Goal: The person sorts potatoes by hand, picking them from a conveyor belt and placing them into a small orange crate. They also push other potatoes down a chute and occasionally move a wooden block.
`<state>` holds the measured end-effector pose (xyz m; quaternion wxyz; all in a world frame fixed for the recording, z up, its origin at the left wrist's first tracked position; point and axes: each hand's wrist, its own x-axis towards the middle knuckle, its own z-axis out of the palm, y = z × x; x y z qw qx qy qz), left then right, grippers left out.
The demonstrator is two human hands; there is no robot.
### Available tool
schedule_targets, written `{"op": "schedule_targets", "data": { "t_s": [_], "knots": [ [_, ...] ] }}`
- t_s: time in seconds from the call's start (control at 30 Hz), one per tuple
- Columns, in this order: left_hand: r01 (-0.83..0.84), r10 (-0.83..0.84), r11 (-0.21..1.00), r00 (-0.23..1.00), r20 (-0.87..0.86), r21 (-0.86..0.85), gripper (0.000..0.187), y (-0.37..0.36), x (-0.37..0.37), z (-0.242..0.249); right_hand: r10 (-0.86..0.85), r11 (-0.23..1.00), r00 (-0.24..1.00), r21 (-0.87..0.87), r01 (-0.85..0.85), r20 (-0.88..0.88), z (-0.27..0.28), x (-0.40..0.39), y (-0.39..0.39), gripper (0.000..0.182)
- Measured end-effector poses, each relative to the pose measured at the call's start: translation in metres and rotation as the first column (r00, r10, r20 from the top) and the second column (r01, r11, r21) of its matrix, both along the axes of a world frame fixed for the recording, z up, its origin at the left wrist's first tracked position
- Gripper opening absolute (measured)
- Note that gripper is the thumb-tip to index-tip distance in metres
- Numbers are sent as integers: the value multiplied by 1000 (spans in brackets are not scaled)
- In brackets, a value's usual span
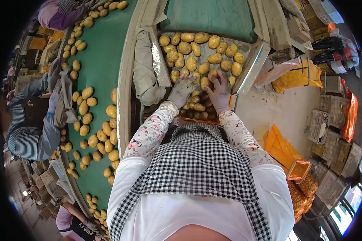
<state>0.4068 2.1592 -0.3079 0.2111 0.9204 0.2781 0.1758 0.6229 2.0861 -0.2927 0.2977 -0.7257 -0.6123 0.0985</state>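
Note:
Several yellow-brown potatoes [191, 63] lie on the metal chute [205, 51] in front of me. My left hand [183, 89], in a dirty pale glove, rests on the lower potatoes with its fingers spread. Beside it, my right hand [219, 90], gloved too, has its fingers apart over a potato [206, 83] and touches another at its fingertips. Neither hand is plainly closed around one. Below and between my wrists, more potatoes [198, 107] sit in a shaded container, whose orange edge shows close to my checked apron [201, 164].
A green conveyor belt [102, 72] carrying potatoes runs along my left. Co-workers [30, 120] stand on its far side. A grey cloth [145, 68] covers the chute's left wall. At right are yellow bags [299, 78], an orange bag [281, 148], filled net sacks [303, 193] and stacked crates [330, 124].

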Motion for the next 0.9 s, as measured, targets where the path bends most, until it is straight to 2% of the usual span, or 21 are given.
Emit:
{"op": "schedule_targets", "data": {
  "t_s": [0.17, 0.2, 0.33, 0.43, 0.5, 0.6, 0.7, 0.73, 0.83, 0.9],
  "knots": [
    [-28, 28, 999, 999, 29, -15, 51, -1, 2, -5, 36, 982, 992, -190, -12, 119, 10, -14, -7, 60],
    [-33, 33, 999, 999, 43, -11, 50, -1, 2, -8, 40, 979, 990, -202, -12, 136, 9, -17, -4, 67],
    [-31, 32, 999, 998, 46, -17, 45, -1, 1, -9, 104, 966, 983, -251, -63, 153, 6, -16, 3, 72],
    [-30, 30, 1000, 999, 25, 9, 42, -1, 1, -5, 67, 988, 997, -141, -61, 38, 13, -14, 5, 69],
    [-36, 36, 999, 999, 29, 12, 44, -2, 3, 5, 33, 995, 999, -95, -31, 27, 16, -13, 12, 66],
    [-153, 152, 983, 988, 17, 105, 61, -2, 13, 28, 42, 997, 999, -72, -40, 23, 10, -10, 32, 62],
    [-398, 400, 916, 915, -41, 48, 80, 2, 31, 27, 74, 996, 996, -58, -71, 52, 6, -12, 42, 58],
    [-415, 418, 908, 903, -99, 48, 86, 6, 33, 20, 83, 996, 994, -50, -80, 68, 7, -12, 46, 57],
    [-288, 288, 957, 942, -172, 23, 82, 10, 31, 19, 108, 993, 993, 51, -110, 38, -13, -2, 57, 54],
    [-224, 213, 974, 960, -180, -42, 74, 12, 28, 11, 172, 977, 985, 128, -173, 17, 23, -9, 84, 49]
  ]
}}
